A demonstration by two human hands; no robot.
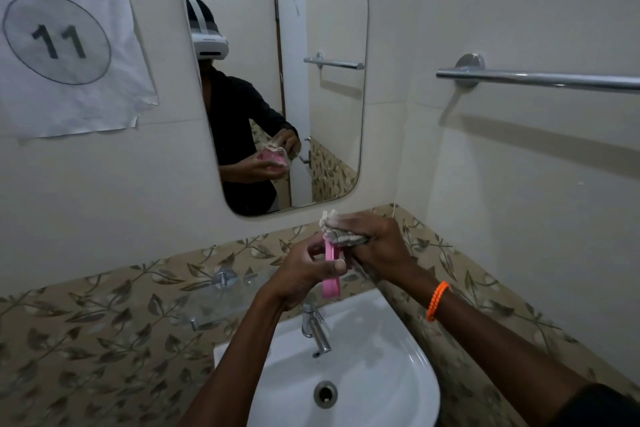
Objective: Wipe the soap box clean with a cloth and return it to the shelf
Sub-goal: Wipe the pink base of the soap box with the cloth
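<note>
A person stands at a white sink [408, 357] in a tiled bathroom, both hands raised above the tap [316, 329]. The left hand [301, 274] grips a pink soap box [330, 282], fingers curled around it with the thumb [337, 265] pressed against its near side; the box is held on edge, upright, so only its thin pink side shows. The right hand [374, 243] is closed around a bunched, pale cloth [341, 236], which is pressed onto the top end of the soap box. An orange bracelet [437, 300] sits on the right wrist.

The soap box hangs in the air over the back of the sink, just in front of the leaf-patterned tile band [104, 322]. A clear glass shelf [214, 302] with metal fittings is fixed to that band, left of the tap and below the left hand.

Above, a rounded mirror [332, 114] reflects the person in a dark top holding the pink box and cloth. A paper sign [69, 42] with the number 11 hangs on the wall to the left, and a chrome towel rail [540, 79] runs along the right wall.
</note>
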